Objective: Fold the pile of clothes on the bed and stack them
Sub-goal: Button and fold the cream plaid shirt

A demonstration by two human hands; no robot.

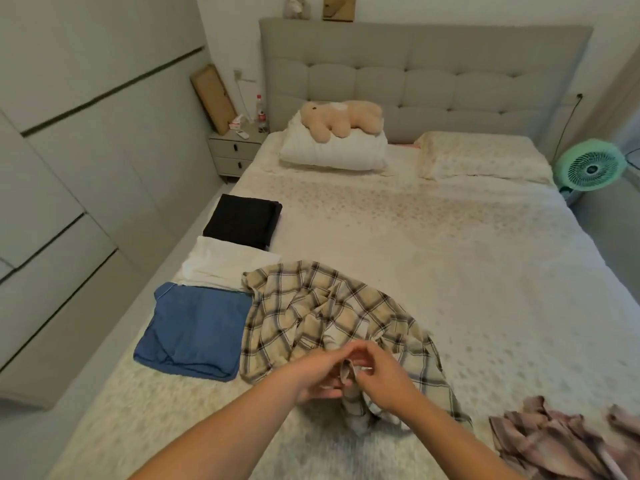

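Bedroom with a wide cream floral-covered bed (433,244) strewn with clothes, both hands working at its near edge.

Left hand (320,374) and right hand (384,379) meet, fingers curled, pinching a bunched part of the crumpled beige plaid shirt (311,317). Along the bed's left edge lie a folded blue garment (194,330), a folded white garment (221,265) and a folded black garment (242,220). A rumpled pink plaid garment (554,441) lies at the near right.
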